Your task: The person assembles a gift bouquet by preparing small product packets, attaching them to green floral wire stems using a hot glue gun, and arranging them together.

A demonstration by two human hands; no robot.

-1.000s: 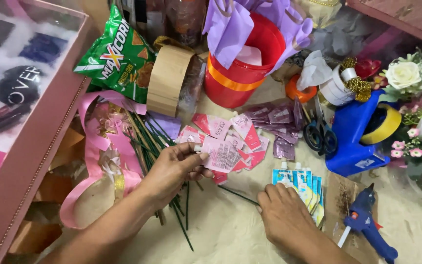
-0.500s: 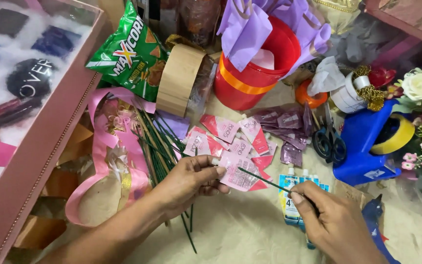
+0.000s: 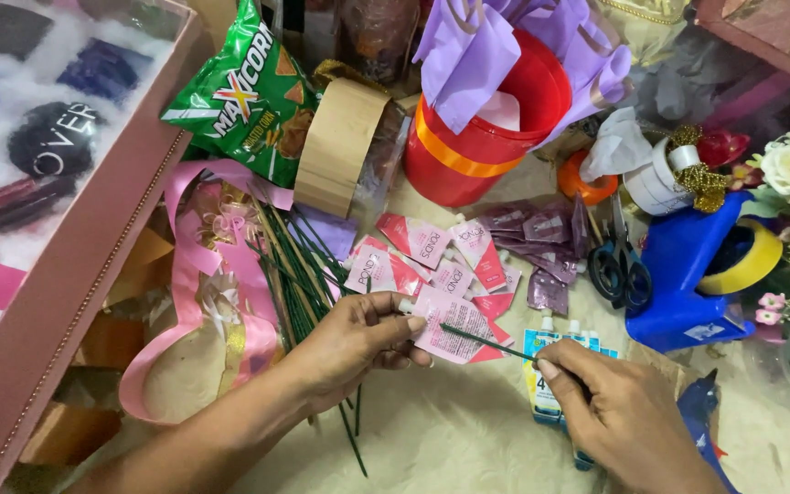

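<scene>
Nearest the camera, over the cream fleecy surface (image 3: 468, 439), both hands worked close together without touching. The right hand (image 3: 628, 425) was pinched on one end of a thin dark green floral stick (image 3: 486, 340), which ran up and left toward the left hand (image 3: 354, 343). The left hand's thumb and fingertips were closed on the top corner of a pink sachet (image 3: 450, 329), with the stick's far end lying across it.

Handling, judged: sachet light, soft, flat, probably slick foil; best taken at a sealed edge or corner, since squeezing the filled middle could burst it. Stick stiff but slender, likely to bend or roll; best gripped low, near the end.

Beyond the left hand lay a bundle of the same green sticks (image 3: 290, 274) beside a pink ribbon loop (image 3: 194, 311). Further out were more pink sachets (image 3: 422, 242), purple sachets (image 3: 541, 229), black scissors (image 3: 619, 265) and a blue tape dispenser (image 3: 688, 274). Farthest stood a red bucket (image 3: 477, 146) holding lilac paper and a green snack bag (image 3: 244, 91).
</scene>
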